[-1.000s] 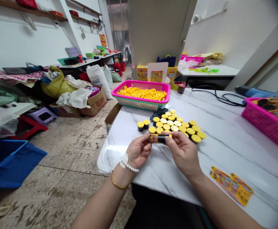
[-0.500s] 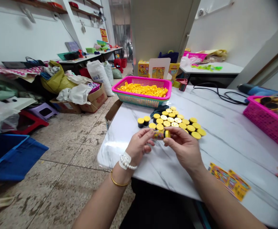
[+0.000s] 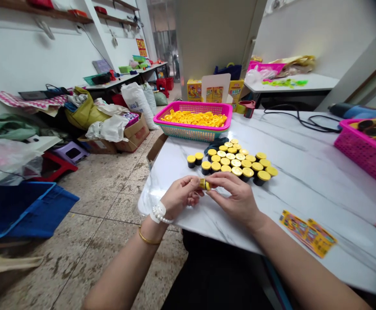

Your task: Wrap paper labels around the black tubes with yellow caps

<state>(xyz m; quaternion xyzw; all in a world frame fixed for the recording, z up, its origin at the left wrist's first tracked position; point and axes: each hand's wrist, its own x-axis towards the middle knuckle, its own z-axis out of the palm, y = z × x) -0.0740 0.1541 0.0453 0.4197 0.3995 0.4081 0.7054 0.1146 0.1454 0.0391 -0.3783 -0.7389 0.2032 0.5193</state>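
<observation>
A small black jar with a yellow lid and a printed label [image 3: 203, 184] lies sideways between my hands, above the near part of the table. My left hand [image 3: 181, 193] closes on its labelled end, thumb and fingers pinched. My right hand [image 3: 236, 196] pinches the lid end between thumb and fingertips, which hide part of it. Just beyond stand several upright black jars with yellow lids [image 3: 235, 163], packed together. Two more jars [image 3: 194, 159] stand a little apart at the left. Printed yellow label strips [image 3: 308, 232] lie flat on the table, to the right of my right forearm.
A pink basket [image 3: 192, 127] of yellow ring-like pieces rests on the white marbled table [image 3: 304, 172] at the back. Behind the jars lies a dark cloth [image 3: 218, 143]. A second pink basket [image 3: 365, 148] occupies the right side, near a black cable [image 3: 304, 125].
Both hands have shifted slightly left with the jar. It has turned, so less of its printed side shows, and the right fingers now cover more of the lid.
</observation>
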